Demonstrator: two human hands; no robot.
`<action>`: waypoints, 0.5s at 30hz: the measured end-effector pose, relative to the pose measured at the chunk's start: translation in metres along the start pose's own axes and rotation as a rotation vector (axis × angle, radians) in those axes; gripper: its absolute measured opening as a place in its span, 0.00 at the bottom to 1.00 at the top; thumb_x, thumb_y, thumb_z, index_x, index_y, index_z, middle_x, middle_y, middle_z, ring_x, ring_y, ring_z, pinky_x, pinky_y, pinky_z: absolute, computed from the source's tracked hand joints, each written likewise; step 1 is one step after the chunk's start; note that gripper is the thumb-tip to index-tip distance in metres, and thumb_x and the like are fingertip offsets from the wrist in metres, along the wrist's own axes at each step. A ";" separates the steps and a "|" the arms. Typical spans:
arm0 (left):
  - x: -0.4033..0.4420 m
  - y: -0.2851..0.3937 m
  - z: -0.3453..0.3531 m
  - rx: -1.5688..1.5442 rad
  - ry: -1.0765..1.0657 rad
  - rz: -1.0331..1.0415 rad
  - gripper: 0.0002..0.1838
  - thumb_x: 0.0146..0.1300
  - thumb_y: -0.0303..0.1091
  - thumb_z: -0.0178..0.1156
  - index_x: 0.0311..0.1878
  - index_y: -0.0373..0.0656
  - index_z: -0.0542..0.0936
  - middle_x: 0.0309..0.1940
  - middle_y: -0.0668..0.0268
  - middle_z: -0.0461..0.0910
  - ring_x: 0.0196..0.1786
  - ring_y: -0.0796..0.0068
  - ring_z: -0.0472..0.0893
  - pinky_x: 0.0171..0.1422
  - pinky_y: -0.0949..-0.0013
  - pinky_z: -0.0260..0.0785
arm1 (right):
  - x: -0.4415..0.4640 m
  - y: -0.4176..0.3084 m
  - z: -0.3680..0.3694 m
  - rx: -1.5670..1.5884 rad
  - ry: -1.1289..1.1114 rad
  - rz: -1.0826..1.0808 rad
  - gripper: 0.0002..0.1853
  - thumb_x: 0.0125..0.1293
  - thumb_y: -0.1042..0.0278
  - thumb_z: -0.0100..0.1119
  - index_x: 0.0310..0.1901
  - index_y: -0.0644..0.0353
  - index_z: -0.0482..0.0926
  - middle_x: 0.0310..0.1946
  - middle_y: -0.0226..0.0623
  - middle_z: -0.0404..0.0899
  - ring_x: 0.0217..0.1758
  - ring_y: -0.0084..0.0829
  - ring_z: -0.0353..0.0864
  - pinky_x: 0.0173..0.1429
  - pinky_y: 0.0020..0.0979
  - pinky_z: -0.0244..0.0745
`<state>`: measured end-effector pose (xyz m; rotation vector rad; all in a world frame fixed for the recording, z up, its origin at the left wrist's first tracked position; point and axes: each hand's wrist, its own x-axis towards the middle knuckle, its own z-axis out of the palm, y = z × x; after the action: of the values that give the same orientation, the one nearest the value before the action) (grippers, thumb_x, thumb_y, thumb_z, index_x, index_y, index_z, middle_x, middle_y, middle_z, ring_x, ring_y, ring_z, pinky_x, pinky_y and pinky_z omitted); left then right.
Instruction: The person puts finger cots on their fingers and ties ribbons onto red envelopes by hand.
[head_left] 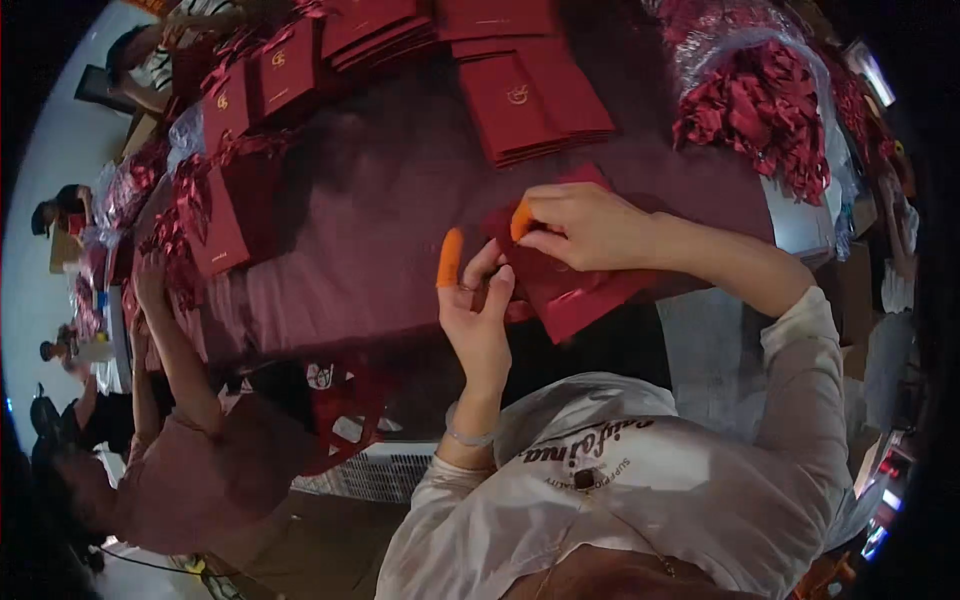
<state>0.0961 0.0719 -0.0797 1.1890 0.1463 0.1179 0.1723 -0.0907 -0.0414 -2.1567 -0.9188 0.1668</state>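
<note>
The flat, deep-red card bag (582, 300), likely light, stiff and easily creased, best held by its edges, lies at the cloth-covered worktop (350, 220)'s near edge — right hand (595, 228) and left hand (478, 325) with bent fingers there, grips unclear — near stacked red bags (530, 105).

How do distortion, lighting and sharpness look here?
Head view: strong fisheye bending, black corners; head view: cloth dim with a soft sheen, glints on the plastic bag; head view: left hand and right hand readable, fine detail soft.
</note>
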 end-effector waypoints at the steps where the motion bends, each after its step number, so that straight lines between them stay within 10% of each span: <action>1: 0.001 -0.002 -0.003 0.003 0.001 -0.015 0.29 0.59 0.16 0.53 0.65 0.32 0.58 0.51 0.54 0.75 0.51 0.72 0.75 0.59 0.72 0.65 | -0.002 0.006 0.007 0.055 0.082 -0.058 0.08 0.57 0.69 0.58 0.36 0.64 0.76 0.34 0.42 0.75 0.40 0.45 0.76 0.42 0.39 0.71; 8: 0.007 -0.002 -0.005 0.020 -0.021 -0.003 0.28 0.57 0.15 0.53 0.63 0.32 0.61 0.49 0.56 0.76 0.46 0.76 0.75 0.56 0.73 0.66 | -0.010 0.017 0.034 0.114 0.274 0.031 0.10 0.57 0.67 0.61 0.39 0.62 0.78 0.32 0.39 0.76 0.35 0.38 0.77 0.40 0.34 0.71; 15: 0.021 -0.005 -0.003 0.707 -0.016 0.312 0.27 0.50 0.13 0.56 0.56 0.40 0.73 0.40 0.68 0.77 0.37 0.81 0.71 0.47 0.77 0.65 | -0.010 0.022 0.030 0.463 0.245 0.194 0.14 0.60 0.64 0.61 0.45 0.60 0.79 0.33 0.38 0.82 0.35 0.20 0.80 0.39 0.24 0.73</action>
<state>0.1162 0.0758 -0.0866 1.9147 -0.0211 0.3502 0.1655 -0.0886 -0.0795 -1.7796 -0.4727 0.1851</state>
